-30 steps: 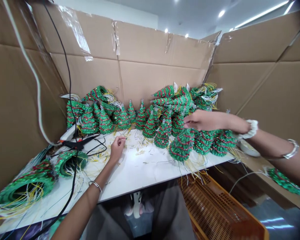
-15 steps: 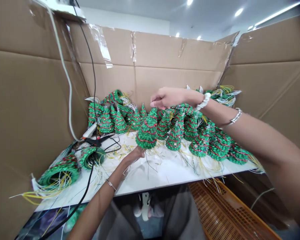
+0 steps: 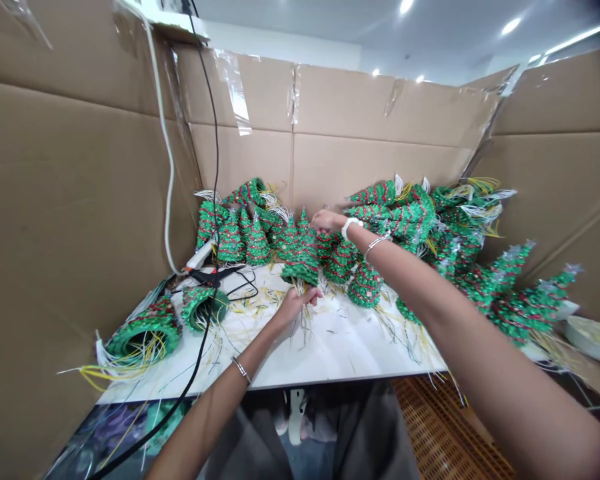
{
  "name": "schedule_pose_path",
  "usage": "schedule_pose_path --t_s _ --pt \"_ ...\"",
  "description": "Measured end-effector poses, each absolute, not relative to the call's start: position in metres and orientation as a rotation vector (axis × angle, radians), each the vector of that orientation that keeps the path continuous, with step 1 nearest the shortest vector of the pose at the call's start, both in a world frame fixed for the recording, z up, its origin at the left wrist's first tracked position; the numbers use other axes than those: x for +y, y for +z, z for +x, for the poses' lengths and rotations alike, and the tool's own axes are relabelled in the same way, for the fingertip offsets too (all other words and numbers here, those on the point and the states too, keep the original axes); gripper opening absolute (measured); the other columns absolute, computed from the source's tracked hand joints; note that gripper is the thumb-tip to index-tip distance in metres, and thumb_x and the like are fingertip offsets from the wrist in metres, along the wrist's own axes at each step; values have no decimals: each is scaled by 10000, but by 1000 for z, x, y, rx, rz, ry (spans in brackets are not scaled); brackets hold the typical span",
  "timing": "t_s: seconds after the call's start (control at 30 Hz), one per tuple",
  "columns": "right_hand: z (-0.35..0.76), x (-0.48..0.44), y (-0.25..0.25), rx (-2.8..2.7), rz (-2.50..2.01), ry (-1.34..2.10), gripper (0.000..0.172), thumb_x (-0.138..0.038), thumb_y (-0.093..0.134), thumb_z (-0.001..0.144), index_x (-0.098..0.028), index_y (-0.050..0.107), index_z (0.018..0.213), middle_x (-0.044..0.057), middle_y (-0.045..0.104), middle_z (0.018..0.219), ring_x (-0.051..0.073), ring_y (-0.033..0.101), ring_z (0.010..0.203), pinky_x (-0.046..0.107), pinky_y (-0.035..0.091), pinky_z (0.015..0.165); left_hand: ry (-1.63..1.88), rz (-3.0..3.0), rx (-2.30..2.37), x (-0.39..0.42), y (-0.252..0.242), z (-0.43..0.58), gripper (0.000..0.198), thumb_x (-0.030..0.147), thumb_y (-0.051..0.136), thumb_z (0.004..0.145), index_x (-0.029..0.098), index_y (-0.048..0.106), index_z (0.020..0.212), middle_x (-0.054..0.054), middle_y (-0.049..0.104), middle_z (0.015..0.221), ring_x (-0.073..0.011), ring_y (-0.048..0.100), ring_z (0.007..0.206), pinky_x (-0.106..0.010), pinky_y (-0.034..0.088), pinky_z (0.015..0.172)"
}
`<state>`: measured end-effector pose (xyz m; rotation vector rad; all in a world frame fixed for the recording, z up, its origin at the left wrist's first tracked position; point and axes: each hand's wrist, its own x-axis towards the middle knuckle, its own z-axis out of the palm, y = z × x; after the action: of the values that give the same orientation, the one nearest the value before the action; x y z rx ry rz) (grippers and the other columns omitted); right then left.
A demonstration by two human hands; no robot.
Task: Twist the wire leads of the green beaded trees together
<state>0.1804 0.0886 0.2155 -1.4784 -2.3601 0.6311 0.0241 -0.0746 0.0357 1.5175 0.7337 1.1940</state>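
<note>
A small green beaded tree with red bands (image 3: pixel 301 257) stands near the middle of the white table (image 3: pixel 330 360). My right hand (image 3: pixel 326 221) is closed in a pinch on its tip. My left hand (image 3: pixel 295 303) is below it, fingers closed on the bundle of wires (image 3: pixel 305 313) hanging from its base. Many more such trees (image 3: pixel 410 220) stand or lie in rows behind and to the right.
Cardboard walls (image 3: pixel 70 200) enclose the table on three sides. Flat green rings with yellow wires (image 3: pixel 143 333) lie at left, beside a black cable (image 3: pixel 200 360) and a white-handled tool (image 3: pixel 200 257). Wire scraps litter the table. An orange basket (image 3: pixel 430 427) sits below right.
The view swung right. My right hand moved a tree from the right group toward the middle. My left hand went from resting on the table to gripping its wires.
</note>
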Motion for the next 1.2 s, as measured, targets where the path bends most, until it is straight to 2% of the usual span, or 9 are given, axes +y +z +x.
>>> schedule_pose_path --t_s 0.1,0.17,0.3,0.4,0.63,0.8,0.9,1.1,1.2 --pt "175 87 172 -2117 -1753 652 333 -411 617 922 -123 636 756 4 514 434 132 493 453 267 446 522 1163 1560 821 -70 29 23 514 618 555 884 144 716 769 -68 663 711 -190 578 727 -320 417 746" --pt "171 82 149 -2008 -1798 623 296 -364 562 948 -86 661 968 40 601 537 164 556 494 279 467 540 1129 1554 867 -65 25 23 559 662 532 872 142 702 755 -71 673 697 -183 578 692 -310 416 704" --pt "167 64 115 -1894 -1730 516 389 -325 494 967 -118 561 1289 131 713 987 197 662 780 293 511 707 1129 1502 912 -54 21 22 619 734 517 831 140 675 762 -83 686 713 -186 608 693 -284 420 634" --pt "167 40 101 -1812 -1490 430 374 -331 538 925 -177 590 1261 88 701 1031 200 641 904 307 492 837 1107 1513 926 -49 22 19 641 765 512 808 144 655 739 -82 669 692 -192 616 678 -277 426 587" --pt "175 -16 68 -1488 -1208 632 345 -391 518 879 -210 610 1158 36 676 958 181 622 777 310 502 768 1034 1658 977 -36 29 24 627 736 488 840 142 669 752 -85 691 740 -202 631 734 -299 470 686" --pt "181 -27 37 -1334 -1121 785 428 -475 464 898 -193 605 1188 98 670 1121 215 641 913 307 545 721 985 1780 1011 -13 27 34 590 683 466 870 146 663 726 -67 673 722 -188 588 688 -308 453 709" --pt "185 -22 20 -1270 -1102 863 488 -509 451 900 -191 600 1238 106 670 1168 212 662 872 317 563 703 946 1830 1043 1 18 36 550 632 460 889 148 660 720 -56 663 712 -181 586 693 -303 452 726" --pt "193 -6 0 -1287 -1086 952 472 -506 492 892 -197 642 1217 104 694 1184 217 668 884 352 557 776 905 1691 1233 13 4 48 403 448 442 901 147 644 725 -60 653 676 -197 620 684 -313 483 704" --pt "193 -8 6 -1351 -1113 856 403 -448 506 898 -186 670 1156 108 699 1158 222 653 957 364 528 869 785 1844 1524 6 10 51 398 458 463 905 157 640 714 -85 667 711 -233 640 730 -331 473 709"
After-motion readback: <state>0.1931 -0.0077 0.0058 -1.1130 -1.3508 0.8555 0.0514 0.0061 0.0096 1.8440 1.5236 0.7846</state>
